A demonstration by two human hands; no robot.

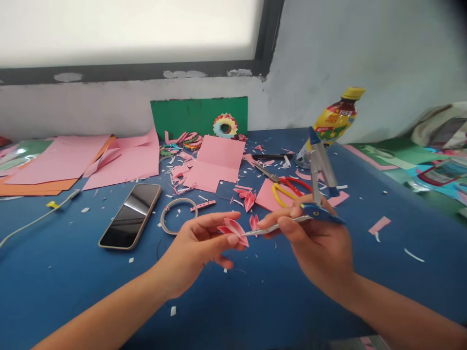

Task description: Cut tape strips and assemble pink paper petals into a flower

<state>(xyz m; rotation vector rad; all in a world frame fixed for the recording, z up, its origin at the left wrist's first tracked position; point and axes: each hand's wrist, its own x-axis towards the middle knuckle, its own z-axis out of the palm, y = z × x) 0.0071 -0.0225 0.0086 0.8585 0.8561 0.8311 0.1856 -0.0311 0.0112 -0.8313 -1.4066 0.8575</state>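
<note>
My left hand point(199, 248) pinches a small folded pink paper piece point(233, 228) between thumb and fingers, held above the blue table point(73, 277). My right hand point(317, 243) grips a blue and silver drawing compass point(318, 184) by one metal leg, whose tip reaches into the folded paper. The compass's other leg sticks up toward the bottle. Two more folded pink pieces point(250, 199) lie on the table just behind my hands.
A smartphone point(130, 215) and a tape ring point(178, 215) lie to the left. Scissors point(286, 187) with red and yellow handles, pink paper sheets point(215, 163), scraps, a green card point(199, 116) and a tilted bottle point(333, 124) sit behind. A cable point(32, 221) runs at far left.
</note>
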